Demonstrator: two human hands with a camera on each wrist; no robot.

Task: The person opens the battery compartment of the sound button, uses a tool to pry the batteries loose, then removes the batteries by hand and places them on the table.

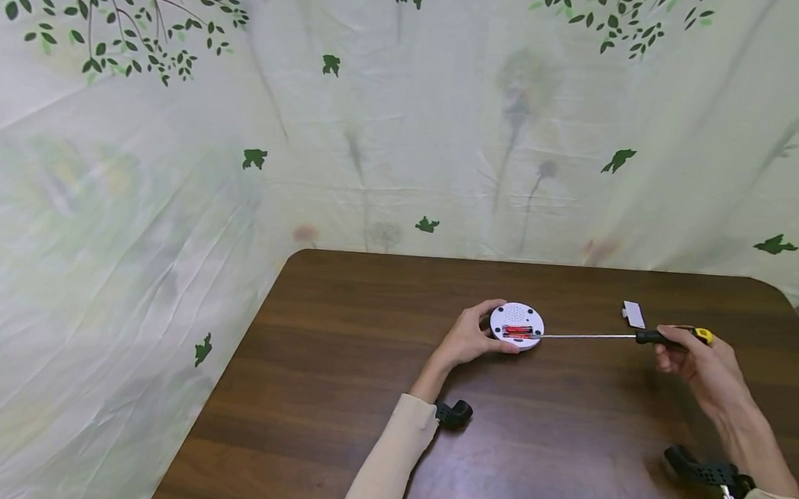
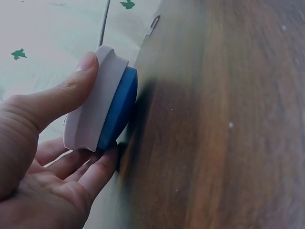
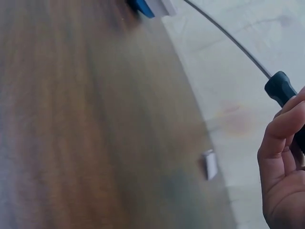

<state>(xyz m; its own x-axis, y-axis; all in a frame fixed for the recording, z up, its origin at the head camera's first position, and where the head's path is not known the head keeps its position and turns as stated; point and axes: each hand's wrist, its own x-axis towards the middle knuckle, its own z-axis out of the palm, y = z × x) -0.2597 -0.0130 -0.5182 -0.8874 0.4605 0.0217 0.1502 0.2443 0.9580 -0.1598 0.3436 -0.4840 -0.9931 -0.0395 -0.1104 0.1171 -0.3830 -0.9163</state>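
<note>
Here's the disc (image 1: pixel 517 315), white side up, blue side down twd the table (image 1: pixel 339 337), & L hand (image 1: pixel 470 336) has it: thumb on the near rim, fingers round the far rim & under the blue side, gap closed to just the disc's width. Disc sits above the tabletop's middle, a bit twd the far edge; whether it touches the wood, can't tell. Red cells (image 1: pixel 518 331) show in its open bay, lying side by side.

Over on the R of the disc, R hand (image 1: pixel 701 367) has the driver (image 1: pixel 644 337), fingers curled round the black hndl, grip closed w/ no slack. Yellow shows at the hndl's end. Long thin shaft runs nearly level, straight back to the disc, tip right by the R end of the cells; contact or a hair off, can't tell.

Cover (image 1: pixel 633 315), small, white, lies on the table R of the disc & slightly beyond it, near the driver's hndl, nobody's fingers on it.

Nearer than the disc: black strap (image 1: pixel 454 415) at the L wrist, beige sleeve (image 1: pixel 390 455) below. Well beyond the disc, the cloth (image 1: pixel 414 128) hangs, pale w/ green leaf prints.
</note>
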